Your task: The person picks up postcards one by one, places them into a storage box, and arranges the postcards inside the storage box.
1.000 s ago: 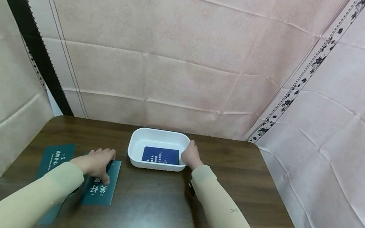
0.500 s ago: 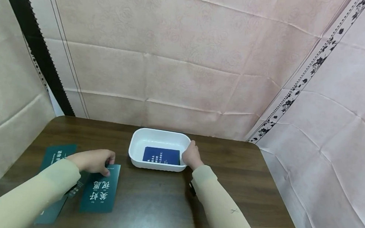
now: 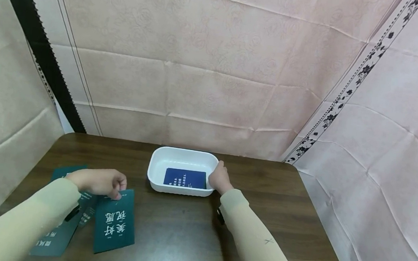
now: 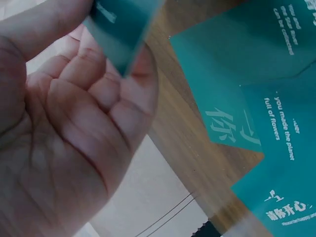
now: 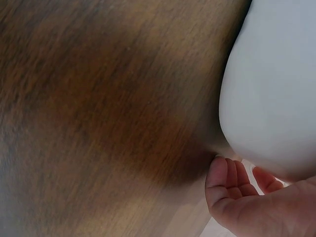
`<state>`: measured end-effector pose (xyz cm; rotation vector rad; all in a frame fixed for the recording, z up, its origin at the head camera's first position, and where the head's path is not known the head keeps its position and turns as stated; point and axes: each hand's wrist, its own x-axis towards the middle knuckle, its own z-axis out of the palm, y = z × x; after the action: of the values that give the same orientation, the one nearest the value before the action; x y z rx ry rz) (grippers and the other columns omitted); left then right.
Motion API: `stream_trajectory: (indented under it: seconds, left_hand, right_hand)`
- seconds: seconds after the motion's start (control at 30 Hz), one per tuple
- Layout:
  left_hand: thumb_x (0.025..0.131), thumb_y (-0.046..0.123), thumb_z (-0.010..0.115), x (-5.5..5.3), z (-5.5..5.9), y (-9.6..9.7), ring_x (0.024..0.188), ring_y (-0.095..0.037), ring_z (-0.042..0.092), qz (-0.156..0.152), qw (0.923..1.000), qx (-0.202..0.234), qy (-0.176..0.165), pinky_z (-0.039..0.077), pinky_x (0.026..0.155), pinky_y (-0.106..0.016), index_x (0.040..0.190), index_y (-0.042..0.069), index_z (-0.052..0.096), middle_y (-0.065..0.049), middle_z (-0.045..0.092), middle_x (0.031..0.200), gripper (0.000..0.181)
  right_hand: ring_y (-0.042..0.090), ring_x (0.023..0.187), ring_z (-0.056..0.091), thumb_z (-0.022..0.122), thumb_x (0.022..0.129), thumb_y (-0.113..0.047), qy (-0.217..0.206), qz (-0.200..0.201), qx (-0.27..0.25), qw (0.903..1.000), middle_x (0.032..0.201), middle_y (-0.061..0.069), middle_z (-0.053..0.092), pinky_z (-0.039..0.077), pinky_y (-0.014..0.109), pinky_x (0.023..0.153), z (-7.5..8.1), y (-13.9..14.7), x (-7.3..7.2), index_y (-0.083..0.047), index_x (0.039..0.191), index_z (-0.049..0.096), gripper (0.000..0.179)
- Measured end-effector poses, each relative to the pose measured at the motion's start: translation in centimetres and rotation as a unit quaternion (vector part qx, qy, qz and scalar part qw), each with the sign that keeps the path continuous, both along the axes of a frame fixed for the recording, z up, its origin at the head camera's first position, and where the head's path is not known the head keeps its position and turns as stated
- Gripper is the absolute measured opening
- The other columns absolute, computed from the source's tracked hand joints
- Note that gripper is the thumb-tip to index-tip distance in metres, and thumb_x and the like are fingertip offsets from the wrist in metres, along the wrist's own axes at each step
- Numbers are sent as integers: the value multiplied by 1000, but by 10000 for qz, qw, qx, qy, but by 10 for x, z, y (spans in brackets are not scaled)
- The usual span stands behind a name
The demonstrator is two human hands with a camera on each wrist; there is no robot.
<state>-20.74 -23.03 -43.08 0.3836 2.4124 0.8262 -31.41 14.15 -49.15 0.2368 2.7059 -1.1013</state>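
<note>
My left hand [image 3: 102,181] pinches the top edge of a teal card [image 3: 114,227] printed with white characters. That card tilts up toward the camera at the table's left. In the left wrist view, the held card's corner [image 4: 123,34] shows in front of the curled fingers. Other teal cards [image 3: 53,239] lie overlapping beneath and left of this hand, partly covered by the forearm. My right hand [image 3: 220,178] grips the right end of a white plastic tray [image 3: 183,156], its fingers curled at the outer wall [image 5: 271,84]. Inside the tray lies a dark blue card [image 3: 185,178] with white writing.
The brown wooden table [image 3: 167,236] has rounded far corners. Pale cloth [image 3: 207,75] hangs behind it and on both sides. The tray stands near the table's far edge, right of the teal cards.
My left hand has gone from spread fingers over the teal card to pinching its top edge, drawing slightly left and tilting the card up. My right hand and the tray have stayed put.
</note>
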Motion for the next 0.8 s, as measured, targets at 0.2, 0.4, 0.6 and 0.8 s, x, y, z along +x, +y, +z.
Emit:
stream_trajectory:
  seconds: [0.2, 0.4, 0.6, 0.8]
  left_hand:
    - [90, 24, 69, -10, 1, -5, 74, -25, 56, -54, 9981, 561, -259, 46, 66, -37, 103, 9, 58, -7, 58, 79, 23]
    - [91, 31, 67, -20, 5, -7, 89, -26, 59, 291, 9908, 1252, -433, 48, 79, -39, 120, 8, 54, -8, 65, 97, 39]
    - [94, 33, 64, -27, 7, -4, 95, -29, 61, 720, 9806, 1791, -352, 51, 86, -41, 136, 8, 45, -11, 64, 109, 53]
    - [96, 34, 60, -34, 7, 1, 106, -31, 53, 1115, 9763, 1853, 22, 51, 86, -45, 144, 12, 37, -15, 55, 123, 58]
  right_hand:
    - [35, 128, 41, 52, 92, -2, 3, -3, 24, 10000, 144, 26, 33, 37, 53, 105, 1, 0, 1, -2, 152, 9, 74]
    - [34, 128, 41, 53, 92, -1, 34, -29, -28, 10000, 145, 25, 32, 36, 53, 105, 2, 0, 2, -2, 152, 8, 75]
    - [34, 128, 41, 52, 92, -2, 63, -40, 34, 10000, 144, 25, 33, 36, 53, 105, 2, 0, 3, -2, 152, 9, 74]
    - [34, 125, 43, 52, 92, 0, 3, -48, 35, 10000, 142, 26, 35, 38, 53, 104, 3, -1, 2, -2, 151, 9, 74]
